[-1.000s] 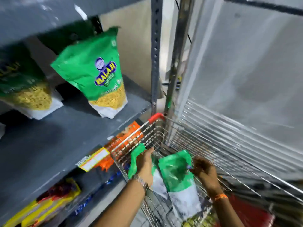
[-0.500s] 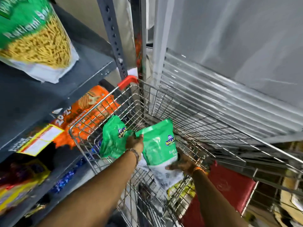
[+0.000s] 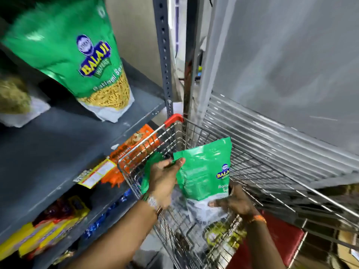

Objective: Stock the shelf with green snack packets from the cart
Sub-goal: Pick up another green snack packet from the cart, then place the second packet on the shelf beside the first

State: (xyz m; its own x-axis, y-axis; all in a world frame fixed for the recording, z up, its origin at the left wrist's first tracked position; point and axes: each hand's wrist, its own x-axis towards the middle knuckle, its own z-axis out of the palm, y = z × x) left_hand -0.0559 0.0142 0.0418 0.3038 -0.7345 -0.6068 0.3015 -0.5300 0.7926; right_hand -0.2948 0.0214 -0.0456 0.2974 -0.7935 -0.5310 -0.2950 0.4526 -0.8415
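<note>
Above the wire cart [image 3: 275, 183] I hold a green snack packet [image 3: 204, 171] upright with both hands. My left hand [image 3: 165, 177] grips its upper left edge, and a second green packet [image 3: 147, 171] shows behind that hand; whether it is held I cannot tell. My right hand [image 3: 235, 202] grips the white bottom of the front packet. A matching green packet [image 3: 77, 61] stands on the grey shelf [image 3: 58, 144] at upper left, with part of another packet [image 3: 15, 101] at the left edge.
A grey perforated upright [image 3: 165, 55] stands between shelf and cart. Orange packets [image 3: 136, 144] and a yellow price label [image 3: 95, 175] sit below the shelf edge. Yellow packets [image 3: 44, 235] fill the lower shelf. More packets [image 3: 221, 235] lie in the cart bottom. A grey panel [image 3: 281, 65] rises on the right.
Both hands have lifted the front green packet higher out of the cart and turned it more upright. The view has swung up toward the shelf again.
</note>
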